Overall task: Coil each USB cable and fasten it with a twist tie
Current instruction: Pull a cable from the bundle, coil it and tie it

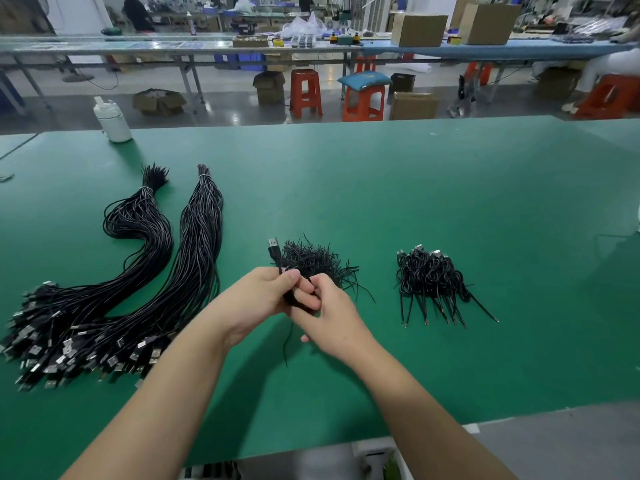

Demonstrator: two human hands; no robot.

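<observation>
Green matting covers the desk [415, 209], and above it both hands meet around one coiled black USB cable [290, 296]. The left hand [258, 299] has its fingers [292, 276] curled round the coil, the metal plug [273, 244] sticking up just beyond them. The right hand [329, 318] pinches the coil from the other side; whether a tie is in that pinch I cannot tell. A loose cable tail [286, 344] hangs below the fingers. Just beyond the fingers lies a heap of thin black twist ties [317, 263]. Right of them sits a pile of tied black coils [433, 277]; left lie two long bundles of uncoiled black cables [166, 271].
</observation>
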